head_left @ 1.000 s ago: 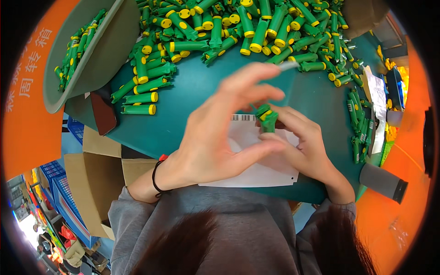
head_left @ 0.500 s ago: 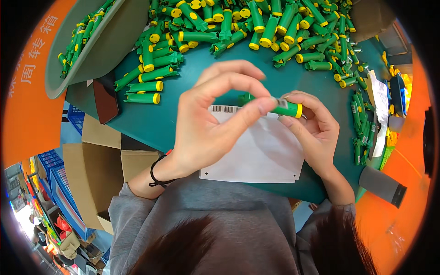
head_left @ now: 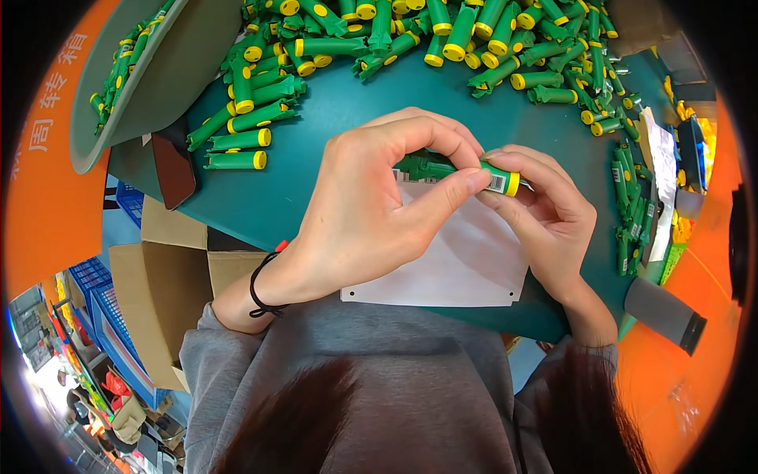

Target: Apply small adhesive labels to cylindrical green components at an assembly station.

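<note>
Between my two hands lies a green tube with a yellow end cap (head_left: 513, 185). A small barcode sticker (head_left: 497, 182) sits on its side close to that cap. My right hand (head_left: 553, 217) grips the capped end between thumb and fingers. My left hand (head_left: 379, 193) is closed on the middle of the tube, its thumb tip beside the sticker and its fingers curled over the top. Below the hands, a white label sheet (head_left: 442, 272) rests on the green table, with barcode labels along its far edge, partly covered by my left hand.
A big pile of green tubes (head_left: 466, 35) covers the table's far side, with several more at left (head_left: 237, 160). Labelled tubes (head_left: 632, 209) lie at right near a grey cylinder (head_left: 663, 316). A grey tub (head_left: 158, 103) and an open cardboard box (head_left: 158, 292) are at left.
The sticker, held at my left fingertips and blurred before, now lies against the tube. My left hand has moved in over the tube, and its fingers have closed on it.
</note>
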The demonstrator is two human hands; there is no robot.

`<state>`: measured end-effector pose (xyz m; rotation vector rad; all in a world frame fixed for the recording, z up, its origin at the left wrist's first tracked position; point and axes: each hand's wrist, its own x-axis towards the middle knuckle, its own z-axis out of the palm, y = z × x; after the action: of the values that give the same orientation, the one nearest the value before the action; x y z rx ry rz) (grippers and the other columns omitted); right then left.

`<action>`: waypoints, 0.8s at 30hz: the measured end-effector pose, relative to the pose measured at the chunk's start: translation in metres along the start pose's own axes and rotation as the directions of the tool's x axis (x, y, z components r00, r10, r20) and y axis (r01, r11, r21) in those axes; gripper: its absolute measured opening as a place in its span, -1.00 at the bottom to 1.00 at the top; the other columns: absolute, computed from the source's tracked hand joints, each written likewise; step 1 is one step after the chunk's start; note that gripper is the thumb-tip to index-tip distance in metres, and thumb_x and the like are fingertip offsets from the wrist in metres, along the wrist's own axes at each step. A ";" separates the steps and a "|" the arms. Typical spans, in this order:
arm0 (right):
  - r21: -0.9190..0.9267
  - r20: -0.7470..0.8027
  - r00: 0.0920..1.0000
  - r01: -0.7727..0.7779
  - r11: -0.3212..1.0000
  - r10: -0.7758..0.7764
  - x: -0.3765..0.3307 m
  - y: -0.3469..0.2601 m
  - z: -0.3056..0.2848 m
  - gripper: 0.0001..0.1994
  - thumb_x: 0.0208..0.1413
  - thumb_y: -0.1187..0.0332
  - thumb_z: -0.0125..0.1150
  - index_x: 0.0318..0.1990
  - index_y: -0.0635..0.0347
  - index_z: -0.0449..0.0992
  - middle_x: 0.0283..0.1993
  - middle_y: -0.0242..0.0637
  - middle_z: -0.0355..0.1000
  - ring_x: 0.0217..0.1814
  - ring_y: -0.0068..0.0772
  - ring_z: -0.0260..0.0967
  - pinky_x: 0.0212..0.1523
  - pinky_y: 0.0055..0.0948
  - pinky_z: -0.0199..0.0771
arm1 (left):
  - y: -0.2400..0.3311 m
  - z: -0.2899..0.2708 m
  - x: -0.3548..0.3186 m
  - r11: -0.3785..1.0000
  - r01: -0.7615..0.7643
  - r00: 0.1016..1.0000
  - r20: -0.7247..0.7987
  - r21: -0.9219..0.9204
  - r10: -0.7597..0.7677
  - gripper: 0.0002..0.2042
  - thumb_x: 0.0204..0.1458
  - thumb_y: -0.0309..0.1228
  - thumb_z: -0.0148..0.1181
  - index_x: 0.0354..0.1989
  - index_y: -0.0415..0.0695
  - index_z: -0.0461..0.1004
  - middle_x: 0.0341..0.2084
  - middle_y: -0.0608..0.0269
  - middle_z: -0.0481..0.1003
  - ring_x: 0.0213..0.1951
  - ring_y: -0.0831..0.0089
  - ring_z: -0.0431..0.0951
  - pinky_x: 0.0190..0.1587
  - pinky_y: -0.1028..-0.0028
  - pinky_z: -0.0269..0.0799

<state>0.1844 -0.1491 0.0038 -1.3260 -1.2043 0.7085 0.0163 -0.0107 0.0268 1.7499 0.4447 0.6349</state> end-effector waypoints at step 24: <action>0.012 0.045 0.998 -0.041 0.999 0.041 -0.001 -0.002 -0.003 -0.61 0.07 0.72 0.32 0.10 0.41 0.55 0.15 -0.07 0.46 0.19 -0.27 0.46 0.17 -0.34 0.57 | -0.011 0.002 -0.003 0.952 0.208 0.978 0.021 -0.223 -0.209 -0.72 0.02 -0.52 0.46 -0.11 -0.24 0.54 -0.27 0.27 0.62 -0.14 0.57 0.59 -0.06 0.55 0.52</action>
<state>0.1867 -0.1513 0.0057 -1.3333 -1.2095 0.7781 0.0151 -0.0111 0.0152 1.4654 0.5313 0.5149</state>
